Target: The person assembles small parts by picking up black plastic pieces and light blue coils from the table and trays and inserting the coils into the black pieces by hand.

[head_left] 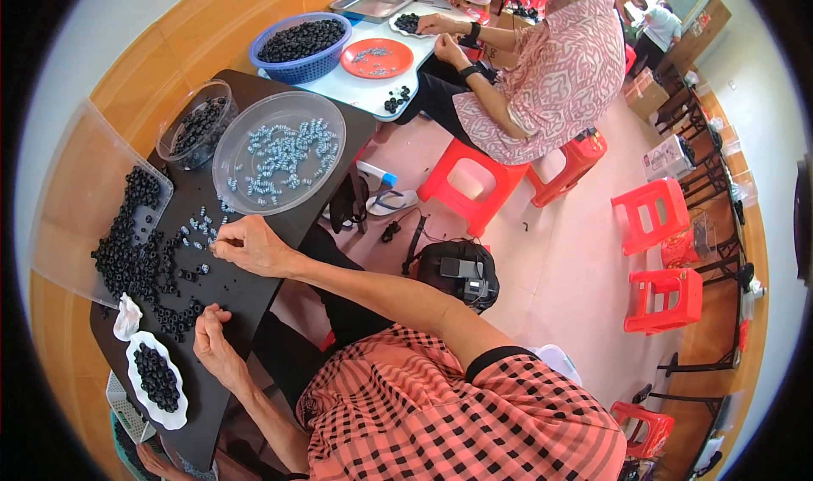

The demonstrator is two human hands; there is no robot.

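Note:
My right hand (256,247) is over the dark table (246,282), thumb and fingers pinched together; anything between them is too small to make out. Beside it lie loose small blue-and-white striped pieces (199,227). My left hand (217,345) is nearer the table's edge, its fingers curled in, and what they hold is hidden. Left of both hands spreads a pile of small black ring-like pieces (127,257), partly in a tipped clear plastic bin (72,201). A round translucent tray (233,189) beyond my right hand holds many striped pieces. Black pieces fill a white scalloped dish (175,415).
A clear tub (222,100) of black pieces stands behind the tray, and a crumpled white tissue (127,318) by the dish. At a white table (364,96), a seated person (542,83) works near a blue basket (318,71) and red plate (389,68). Red stools (471,173) stand around.

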